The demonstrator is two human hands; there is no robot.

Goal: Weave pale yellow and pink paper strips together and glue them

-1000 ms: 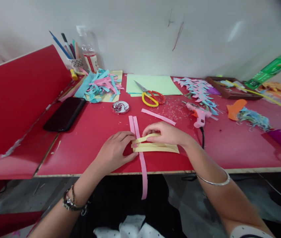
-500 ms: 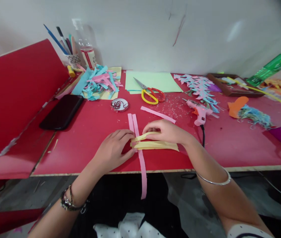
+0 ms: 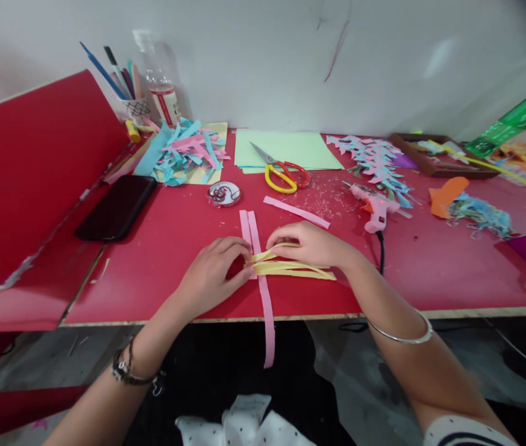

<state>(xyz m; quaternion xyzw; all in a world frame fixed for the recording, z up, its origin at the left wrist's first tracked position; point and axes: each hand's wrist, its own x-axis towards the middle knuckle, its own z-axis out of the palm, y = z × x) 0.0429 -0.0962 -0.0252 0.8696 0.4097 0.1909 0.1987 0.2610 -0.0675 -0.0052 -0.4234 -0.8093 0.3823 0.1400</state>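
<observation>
Two long pink paper strips (image 3: 265, 303) lie side by side across the red table (image 3: 430, 272), their near ends hanging over the front edge. Several yellow paper strips (image 3: 297, 269) cross them at a right angle. My left hand (image 3: 211, 272) pinches the yellow strips' left end where they meet the pink ones. My right hand (image 3: 311, 243) has its fingers curled on the top yellow strip, which is lifted into a small arch. A loose pink strip (image 3: 296, 212) lies just beyond my right hand.
Behind the strips lie yellow-and-red scissors (image 3: 284, 174) on light green paper (image 3: 285, 150), a small round dish (image 3: 223, 194), a pink glue gun (image 3: 374, 205), a black phone (image 3: 116, 206), a pile of cut strips (image 3: 188, 152) and a pen cup (image 3: 135, 108). A red board (image 3: 35, 167) leans at left.
The yellow strips have fanned apart and lifted slightly under my hands. Both hands stay at the crossing of the strips; the view has shifted a little.
</observation>
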